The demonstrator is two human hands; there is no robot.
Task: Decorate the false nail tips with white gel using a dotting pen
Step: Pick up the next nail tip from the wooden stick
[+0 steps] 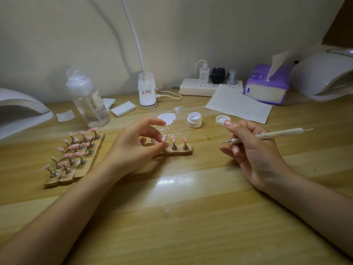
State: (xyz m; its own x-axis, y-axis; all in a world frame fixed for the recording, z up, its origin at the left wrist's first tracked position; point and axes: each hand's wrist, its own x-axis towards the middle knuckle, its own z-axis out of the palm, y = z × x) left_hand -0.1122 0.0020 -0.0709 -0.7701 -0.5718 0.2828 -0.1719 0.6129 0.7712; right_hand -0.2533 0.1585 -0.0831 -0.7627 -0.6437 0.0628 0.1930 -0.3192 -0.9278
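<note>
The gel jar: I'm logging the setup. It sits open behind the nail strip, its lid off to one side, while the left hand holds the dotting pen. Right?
Not quite. The head view shows the right hand holding the dotting pen. The gel jar is open, with its lid beside it.

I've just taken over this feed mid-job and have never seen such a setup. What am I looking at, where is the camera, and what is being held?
There is no machine: a person works bare-handed, filmed by one head-worn camera looking down at a wooden table. The right hand grips a dotting pen. The left hand pinches a pink nail tip on a small wooden stand. To the left are more stands of pink tips. Behind are an open gel jar, its lid and a white smear.
</note>
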